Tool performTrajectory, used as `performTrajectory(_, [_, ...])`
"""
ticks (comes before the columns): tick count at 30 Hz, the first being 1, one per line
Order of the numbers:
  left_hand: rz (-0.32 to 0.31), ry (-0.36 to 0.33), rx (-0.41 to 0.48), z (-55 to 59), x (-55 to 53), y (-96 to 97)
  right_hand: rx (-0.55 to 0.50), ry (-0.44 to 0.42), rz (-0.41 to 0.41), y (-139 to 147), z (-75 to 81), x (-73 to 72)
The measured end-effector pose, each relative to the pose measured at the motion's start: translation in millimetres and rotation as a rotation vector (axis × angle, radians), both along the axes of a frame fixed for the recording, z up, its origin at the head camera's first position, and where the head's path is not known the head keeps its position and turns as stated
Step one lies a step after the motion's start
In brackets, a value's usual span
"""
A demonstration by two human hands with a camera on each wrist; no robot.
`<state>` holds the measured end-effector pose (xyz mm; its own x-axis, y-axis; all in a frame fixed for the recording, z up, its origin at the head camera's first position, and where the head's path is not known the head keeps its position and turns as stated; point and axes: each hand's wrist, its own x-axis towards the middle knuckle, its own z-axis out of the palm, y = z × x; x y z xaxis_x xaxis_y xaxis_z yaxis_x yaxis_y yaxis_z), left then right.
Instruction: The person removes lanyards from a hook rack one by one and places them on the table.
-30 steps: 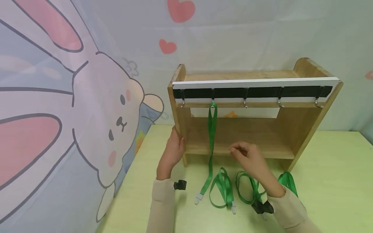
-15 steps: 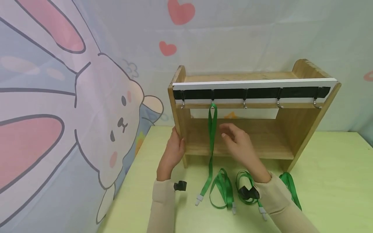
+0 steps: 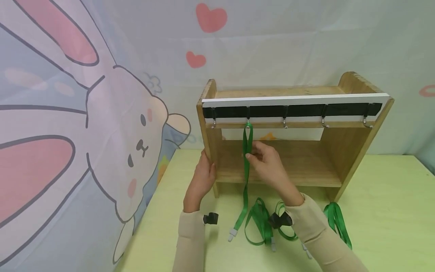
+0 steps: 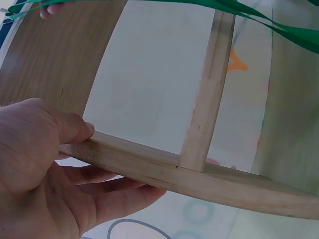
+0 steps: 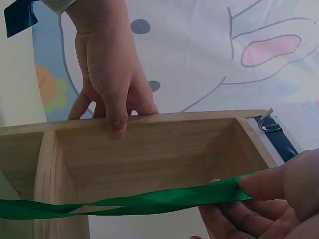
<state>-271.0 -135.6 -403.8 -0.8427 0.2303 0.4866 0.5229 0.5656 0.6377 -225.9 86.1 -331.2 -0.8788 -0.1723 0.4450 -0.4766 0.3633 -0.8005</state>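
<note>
A green lanyard (image 3: 245,190) hangs by its loop from the second hook (image 3: 248,124) from the left, its light clip (image 3: 232,235) low at the front. My right hand (image 3: 270,166) pinches the strap below the hook; the right wrist view shows the thumb in front of the strap (image 5: 164,200) and the fingers behind. My left hand (image 3: 202,175) grips the left side panel of the wooden shelf (image 3: 306,160). Up close in the left wrist view, that thumb (image 4: 75,127) lies on one side of the panel (image 4: 134,162) and the fingers on the other.
Several hooks line the black strip (image 3: 306,110) along the shelf's top front. More green lanyards lie coiled on the yellow-green table: one (image 3: 261,223) in front, one (image 3: 288,237) partly behind the right sleeve, one (image 3: 336,219) to the right. A printed cloth (image 3: 289,45) stands behind.
My right hand has moved left and up from in front of the shelf's lower board to the hanging lanyard and now pinches it. The left hand stays on the panel.
</note>
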Motion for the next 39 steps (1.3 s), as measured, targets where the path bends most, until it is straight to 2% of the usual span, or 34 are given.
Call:
performTrajectory(8, [0.000, 0.002, 0.001, -1.5, 1.2, 0.5, -0.046, 0.044, -0.040, 0.4, 5.3, 0.0])
performTrajectory(14, [-0.007, 0.001, -0.006, -1.7, 0.9, 1.1, -0.078, 0.035, -0.034, 1.5, 6.4, 3.9])
performTrajectory(22, [-0.006, 0.017, -0.011, -0.5, -0.5, 0.2, -0.125, 0.042, 0.014, -6.5, 6.6, 11.6])
performTrajectory(32, [0.002, 0.017, -0.007, -1.2, 0.1, -0.9, -0.111, 0.002, 0.043, -23.7, -6.7, 17.5])
performTrajectory(39, [-0.010, 0.001, -0.012, -4.1, -2.3, -0.4, -0.179, -0.076, 0.096, -32.5, -16.8, 21.9])
